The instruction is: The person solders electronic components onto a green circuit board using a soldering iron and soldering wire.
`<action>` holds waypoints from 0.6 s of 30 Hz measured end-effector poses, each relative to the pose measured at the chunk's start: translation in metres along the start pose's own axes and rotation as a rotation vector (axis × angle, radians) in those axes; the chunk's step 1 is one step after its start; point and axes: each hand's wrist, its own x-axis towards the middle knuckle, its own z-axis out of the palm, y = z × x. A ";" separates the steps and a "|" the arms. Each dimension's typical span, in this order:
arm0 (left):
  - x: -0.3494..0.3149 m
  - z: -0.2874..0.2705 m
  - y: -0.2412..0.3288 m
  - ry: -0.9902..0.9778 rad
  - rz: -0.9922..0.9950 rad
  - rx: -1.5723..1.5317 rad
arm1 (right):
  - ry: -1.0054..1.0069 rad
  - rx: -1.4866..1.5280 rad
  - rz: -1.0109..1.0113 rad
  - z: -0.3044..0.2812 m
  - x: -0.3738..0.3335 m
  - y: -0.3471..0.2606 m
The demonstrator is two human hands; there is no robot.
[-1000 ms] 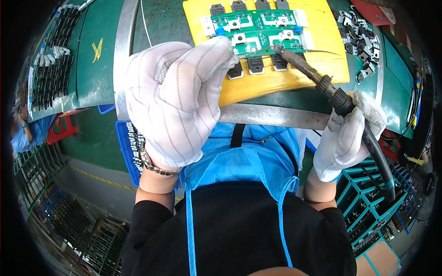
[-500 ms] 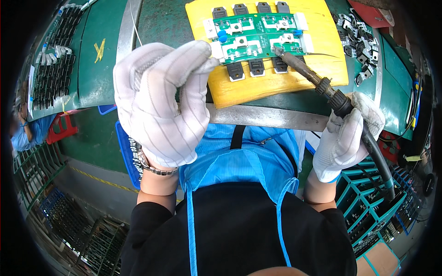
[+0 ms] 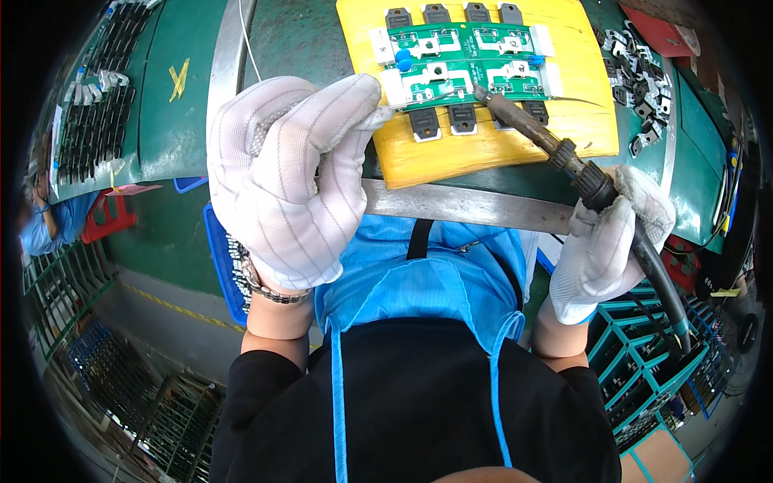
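On the left, a cross of yellow tape [image 3: 179,80] marks the green surface [image 3: 165,137], with rows of black parts [image 3: 95,133] near its far left side. Below are a blue bin [image 3: 219,262] of small pale parts, a red stool [image 3: 109,217] just beside a co-worker's blue clothing [image 3: 44,235], and a green metal rack [image 3: 68,282]. On the right, black and silver pieces [image 3: 642,97] lie heaped near a red container [image 3: 660,32], with a teal-framed rack [image 3: 616,346] lower down.

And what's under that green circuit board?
The green circuit board lies over a yellow slab, and dark flat components stick out past the board's far and near edges. Whatever sits beneath its middle is covered, so that can't be seen.
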 end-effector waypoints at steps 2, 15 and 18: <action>0.001 -0.001 0.001 0.001 -0.007 -0.015 | -0.023 -0.094 -0.143 0.000 0.001 0.000; -0.002 0.006 -0.002 -0.022 0.023 0.019 | 0.096 0.041 0.130 0.006 -0.005 -0.005; -0.002 0.009 -0.005 0.000 0.041 -0.008 | 0.121 0.059 0.156 0.007 -0.006 -0.007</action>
